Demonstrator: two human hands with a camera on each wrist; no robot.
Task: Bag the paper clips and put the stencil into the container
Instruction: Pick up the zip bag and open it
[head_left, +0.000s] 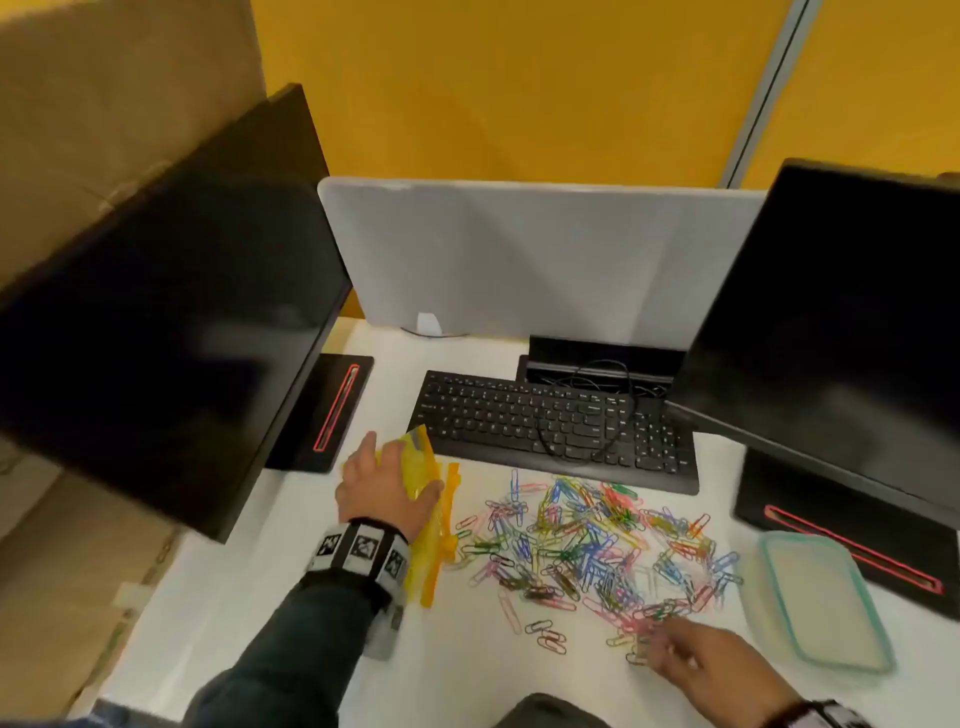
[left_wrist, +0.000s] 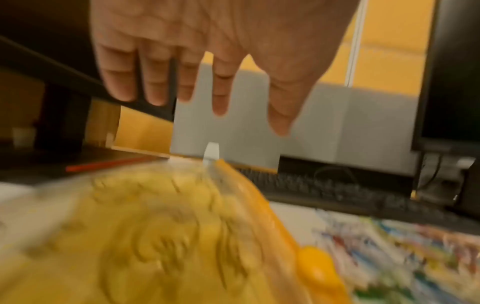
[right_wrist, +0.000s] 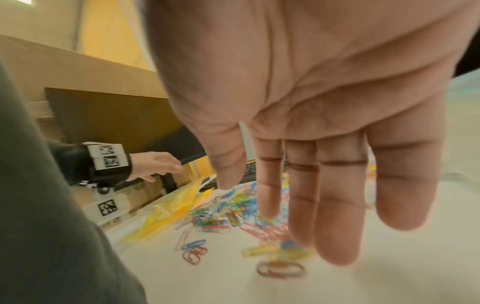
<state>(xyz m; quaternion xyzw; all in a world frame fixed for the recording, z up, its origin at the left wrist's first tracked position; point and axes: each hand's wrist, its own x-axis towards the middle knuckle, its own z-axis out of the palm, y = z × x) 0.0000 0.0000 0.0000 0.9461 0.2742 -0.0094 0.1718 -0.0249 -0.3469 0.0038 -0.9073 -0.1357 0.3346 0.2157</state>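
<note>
A heap of coloured paper clips (head_left: 587, 535) (right_wrist: 233, 207) (left_wrist: 402, 246) is spread over the white desk (head_left: 270, 597) in front of the keyboard. To its left lies a yellow stencil (head_left: 434, 545) (left_wrist: 155, 246) with a clear plastic bag (left_wrist: 211, 174) (right_wrist: 158, 209) against it; how they overlap is blurred. My left hand (head_left: 410, 475) (left_wrist: 249, 115) hovers over them, fingers straight, holding nothing. My right hand (head_left: 665, 642) (right_wrist: 248, 200) hangs flat and empty over the heap's near edge. A clear container (head_left: 779, 551) with a teal rim sits at the right.
A black keyboard (head_left: 550, 421) with a loose cable lies behind the clips. Dark monitors overhang the left (head_left: 156, 338) and right (head_left: 831, 322); their black bases stand on the desk. A grey divider panel (head_left: 519, 260) closes the back.
</note>
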